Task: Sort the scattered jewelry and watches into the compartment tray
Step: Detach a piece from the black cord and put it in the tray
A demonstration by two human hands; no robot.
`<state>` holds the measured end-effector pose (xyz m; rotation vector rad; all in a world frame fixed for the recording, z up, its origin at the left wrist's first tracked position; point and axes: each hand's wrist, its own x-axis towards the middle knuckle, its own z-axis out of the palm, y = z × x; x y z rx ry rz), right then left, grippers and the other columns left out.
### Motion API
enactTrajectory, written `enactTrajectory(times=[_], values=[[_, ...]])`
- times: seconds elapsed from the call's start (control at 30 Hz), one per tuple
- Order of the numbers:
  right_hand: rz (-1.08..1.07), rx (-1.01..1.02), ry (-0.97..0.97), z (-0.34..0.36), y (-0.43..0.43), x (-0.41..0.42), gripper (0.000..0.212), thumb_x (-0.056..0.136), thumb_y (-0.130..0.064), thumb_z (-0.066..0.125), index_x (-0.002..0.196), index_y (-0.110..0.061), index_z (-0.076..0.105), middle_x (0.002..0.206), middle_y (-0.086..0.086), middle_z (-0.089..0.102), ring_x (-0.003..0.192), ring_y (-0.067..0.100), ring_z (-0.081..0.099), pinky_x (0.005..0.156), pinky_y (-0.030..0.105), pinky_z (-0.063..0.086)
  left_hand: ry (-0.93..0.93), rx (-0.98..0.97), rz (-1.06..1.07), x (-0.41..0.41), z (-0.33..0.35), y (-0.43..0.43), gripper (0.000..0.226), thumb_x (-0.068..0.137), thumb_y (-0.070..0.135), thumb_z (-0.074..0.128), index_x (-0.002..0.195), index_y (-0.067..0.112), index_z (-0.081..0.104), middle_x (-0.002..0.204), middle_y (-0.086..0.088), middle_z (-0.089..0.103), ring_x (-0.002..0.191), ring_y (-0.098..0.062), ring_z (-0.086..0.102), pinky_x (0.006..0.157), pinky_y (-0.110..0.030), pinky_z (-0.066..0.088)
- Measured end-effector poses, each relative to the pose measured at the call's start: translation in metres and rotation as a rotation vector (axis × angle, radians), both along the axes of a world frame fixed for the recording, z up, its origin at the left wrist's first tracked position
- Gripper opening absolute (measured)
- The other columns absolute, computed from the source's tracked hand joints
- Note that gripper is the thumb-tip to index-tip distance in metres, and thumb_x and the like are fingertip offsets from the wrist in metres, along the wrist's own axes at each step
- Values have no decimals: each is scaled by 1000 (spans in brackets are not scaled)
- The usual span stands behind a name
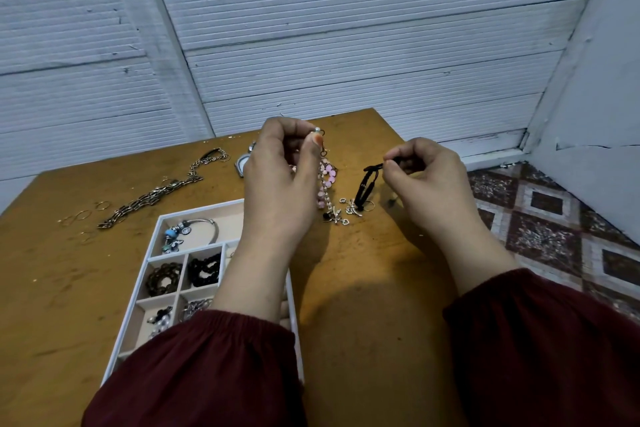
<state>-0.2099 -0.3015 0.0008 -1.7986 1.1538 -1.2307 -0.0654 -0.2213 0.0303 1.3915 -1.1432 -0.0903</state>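
The left sleeve [207, 367] and right sleeve [547, 340] are loose dark maroon cloth, gathered into elastic cuffs.

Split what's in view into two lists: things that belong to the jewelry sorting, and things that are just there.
Job: compartment tray, pink bead bracelet in left hand, black cord bracelet pinched by right hand, chain necklace, watch, gold rings, silver charms.
Not the job: wooden table, tiled floor, white wall.

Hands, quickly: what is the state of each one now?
Left hand: closed, pinching the pink bead chain.
Right hand: closed, pinching the black cord.
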Motion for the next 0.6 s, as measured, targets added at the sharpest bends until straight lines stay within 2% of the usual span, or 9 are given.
enactTrajectory(times=[0.1, 0.2, 0.33, 0.4, 0.5, 0.6], values=[[32, 21, -42, 0, 2, 0, 6, 84, -15, 66, 87, -20, 67, 77, -11, 61, 73, 5, 59, 70, 28, 51, 66, -27, -27, -1, 4, 1, 10, 93, 16, 59, 90, 25, 56, 79, 11, 58, 69, 3, 53, 66, -15, 45], [78, 24, -51, -1, 5, 2, 8, 83, -15, 67, 88, -22, 68, 76, -12, 62, 69, 8, 59, 67, 31, 53, 95, -37, -44, -1, 9, 0, 13, 93, 15, 59, 88, 27, 55, 79, 11, 59, 69, 1, 54, 66, -16, 45], [103, 4, -60, -1, 10, 2, 7, 84, -20, 68, 87, -26, 68, 85, -9, 68, 70, 8, 60, 69, 31, 53, 139, -62, -59, 0, 16, 2, 16, 92, 15, 60, 86, 29, 56, 80, 8, 62, 72, -2, 58, 68, -20, 48], [106, 9, -116, 0, 13, 3, 8, 84, -17, 69, 89, -23, 70, 86, -6, 69, 67, 5, 61, 64, 30, 53, 155, -65, -65, 1, 19, 6, 15, 92, 15, 60, 86, 28, 57, 81, 8, 63, 73, -3, 58, 69, -21, 49], [126, 23, -241, 5, 20, 5, 10, 83, -9, 71, 92, -13, 71, 84, 1, 69, 64, 0, 62, 55, 16, 50, 170, -60, -79, 2, 23, 15, 11, 92, 14, 61, 88, 23, 58, 78, 8, 60, 68, 1, 55, 66, -17, 47], [137, 38, -285, 6, 25, 7, 12, 80, -8, 74, 91, -12, 71, 83, 2, 70, 67, 5, 63, 57, 21, 54, 184, -58, -85, 6, 28, 26, 11, 91, 11, 61, 87, 21, 58, 75, 9, 58, 64, 5, 53, 63, -13, 45]])
